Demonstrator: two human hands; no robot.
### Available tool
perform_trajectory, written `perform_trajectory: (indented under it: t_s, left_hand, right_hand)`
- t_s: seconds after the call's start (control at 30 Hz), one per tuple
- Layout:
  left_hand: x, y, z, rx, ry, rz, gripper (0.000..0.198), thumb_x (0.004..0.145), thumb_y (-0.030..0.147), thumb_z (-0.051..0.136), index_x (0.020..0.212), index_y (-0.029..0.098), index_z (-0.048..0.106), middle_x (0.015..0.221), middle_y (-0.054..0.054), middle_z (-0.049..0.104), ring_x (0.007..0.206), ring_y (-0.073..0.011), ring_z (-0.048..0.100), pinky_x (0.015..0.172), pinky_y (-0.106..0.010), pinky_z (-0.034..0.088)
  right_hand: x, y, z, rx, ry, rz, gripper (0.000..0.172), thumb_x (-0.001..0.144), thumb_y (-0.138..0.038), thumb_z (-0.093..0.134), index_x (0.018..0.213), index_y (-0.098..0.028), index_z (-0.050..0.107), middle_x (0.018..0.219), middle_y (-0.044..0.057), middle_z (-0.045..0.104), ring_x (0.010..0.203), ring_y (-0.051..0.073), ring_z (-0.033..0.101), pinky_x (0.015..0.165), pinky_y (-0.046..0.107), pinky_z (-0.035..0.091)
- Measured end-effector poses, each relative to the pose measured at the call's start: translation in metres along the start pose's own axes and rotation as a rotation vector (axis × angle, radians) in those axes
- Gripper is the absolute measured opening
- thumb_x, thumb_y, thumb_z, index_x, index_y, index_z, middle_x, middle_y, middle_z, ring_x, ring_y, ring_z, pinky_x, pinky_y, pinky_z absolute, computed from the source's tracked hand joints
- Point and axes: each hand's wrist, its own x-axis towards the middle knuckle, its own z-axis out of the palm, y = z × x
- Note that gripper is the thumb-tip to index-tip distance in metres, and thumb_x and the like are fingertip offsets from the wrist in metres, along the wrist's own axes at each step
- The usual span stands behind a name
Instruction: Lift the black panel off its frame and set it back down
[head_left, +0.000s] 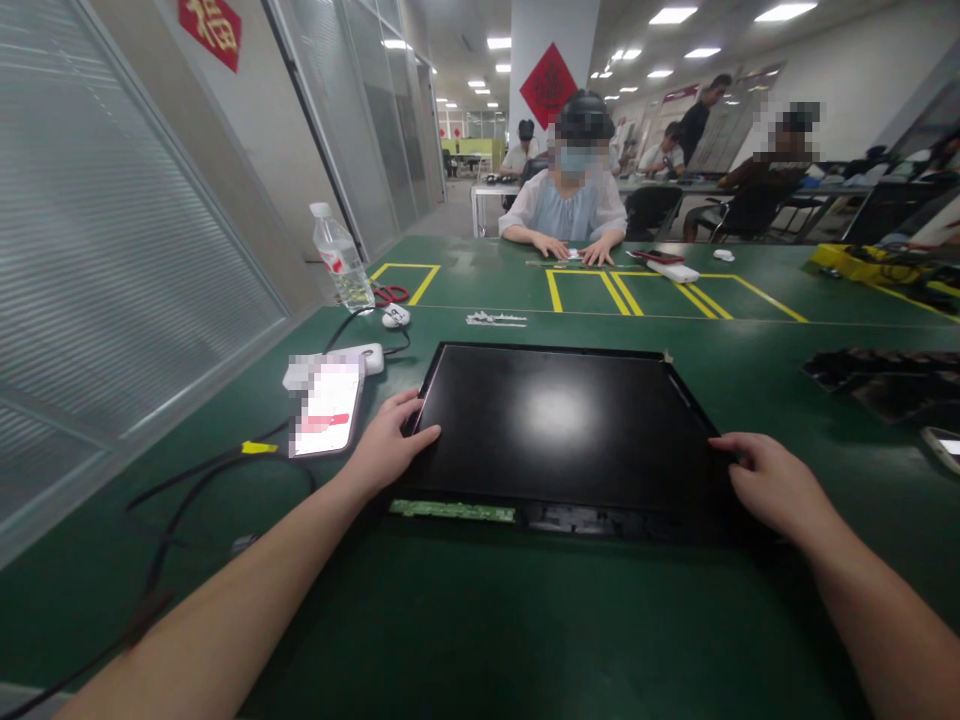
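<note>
A black LCD screen panel [555, 430] lies face up on the green tabletop in front of me, light glaring off its middle. Along its near edge runs a strip of green circuit board [452, 511]. My left hand [394, 440] grips the panel's left edge, thumb on top and fingers round the side. On the opposite edge my right hand [772, 480] is closed, its index finger on the rim and the other fingers curled; what lies under them is hidden. A small light scrap [667, 357] sits at the panel's far right corner.
Left of the panel are a lit phone [328, 405], a white power strip [367, 358], black cables, a water bottle [342, 258] and red-handled scissors [391, 295]. Thin white strips [495, 319] lie beyond it. A person [568, 200] sits opposite. Dark material [885, 380] lies right.
</note>
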Motion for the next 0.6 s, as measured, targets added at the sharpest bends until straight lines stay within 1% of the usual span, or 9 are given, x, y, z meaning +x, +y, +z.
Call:
perform_trajectory:
  t_s: [0.1,0.2,0.4,0.5,0.6]
  left_hand:
    - [-0.001,0.002,-0.001,0.011,-0.011,-0.017,0.052,0.082,0.052,0.07,0.122,0.019,0.077,0.158,-0.016,0.056,0.149,-0.0421,0.048,0.127,-0.054,0.035]
    - [-0.001,0.003,-0.001,0.025,-0.01,-0.016,0.054,0.082,0.052,0.07,0.123,0.018,0.076,0.158,-0.018,0.055,0.149,-0.0429,0.049,0.126,-0.055,0.036]
    - [0.0,-0.003,0.0,0.047,-0.009,0.021,0.052,0.083,0.053,0.07,0.124,0.022,0.077,0.157,-0.013,0.057,0.147,-0.04,0.051,0.126,-0.053,0.036]
    - [0.001,-0.008,0.0,0.067,-0.013,0.03,0.056,0.083,0.056,0.07,0.127,0.02,0.075,0.158,-0.015,0.055,0.147,-0.0404,0.05,0.126,-0.053,0.036]
    - [0.002,-0.01,0.0,0.093,-0.026,0.039,0.059,0.084,0.058,0.069,0.128,0.02,0.074,0.158,-0.016,0.053,0.148,-0.0409,0.049,0.127,-0.054,0.034]
  right_hand:
    - [0.002,0.0,0.0,0.01,-0.025,0.044,0.048,0.074,-0.013,0.052,0.112,-0.015,0.079,0.095,0.014,0.071,0.081,0.028,0.069,0.077,0.038,0.053]
    - [0.003,0.001,0.0,0.017,-0.031,0.037,0.047,0.074,-0.014,0.052,0.112,-0.015,0.079,0.092,0.014,0.07,0.08,0.027,0.068,0.076,0.038,0.052]
    - [0.001,-0.004,-0.003,0.04,-0.021,0.055,0.046,0.073,-0.013,0.052,0.109,-0.015,0.081,0.091,0.013,0.07,0.077,0.026,0.066,0.073,0.037,0.05]
    - [-0.001,-0.009,-0.006,0.018,-0.027,0.059,0.048,0.074,-0.012,0.053,0.112,-0.013,0.081,0.095,0.015,0.069,0.079,0.026,0.066,0.074,0.036,0.05]
    - [-0.002,-0.013,-0.008,-0.002,-0.044,0.066,0.048,0.077,-0.009,0.051,0.115,-0.012,0.08,0.101,0.015,0.069,0.081,0.025,0.066,0.076,0.034,0.049]
